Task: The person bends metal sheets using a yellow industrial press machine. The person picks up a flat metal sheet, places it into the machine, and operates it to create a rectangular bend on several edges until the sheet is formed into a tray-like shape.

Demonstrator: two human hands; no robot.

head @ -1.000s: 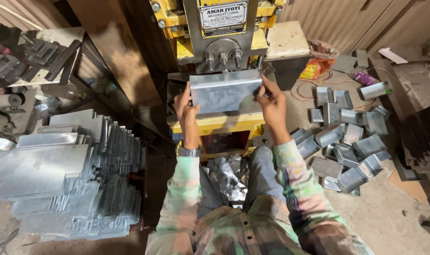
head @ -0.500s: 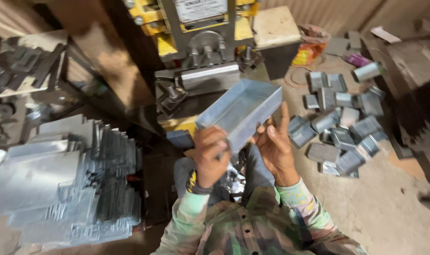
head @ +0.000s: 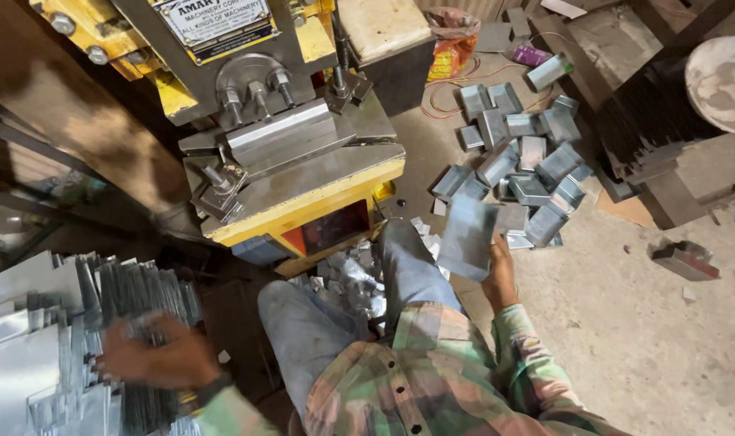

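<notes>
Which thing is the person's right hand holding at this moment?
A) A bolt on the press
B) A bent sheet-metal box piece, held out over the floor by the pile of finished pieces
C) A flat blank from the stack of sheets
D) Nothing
B: the right hand grips a bent sheet-metal piece beside the pile of finished pieces, while the left hand is on the stack of flat sheets.

A yellow and grey metal press machine (head: 291, 153) stands at the top, a cream-topped dark block (head: 384, 36) just beside it. Small metal offcuts (head: 347, 278) lie on the floor below the press. A round pale stool top (head: 723, 81) sits at the right edge, near a dark metal wedge (head: 685, 261) on the concrete floor (head: 626, 323), with an orange plastic bag (head: 452, 40) farther back
</notes>
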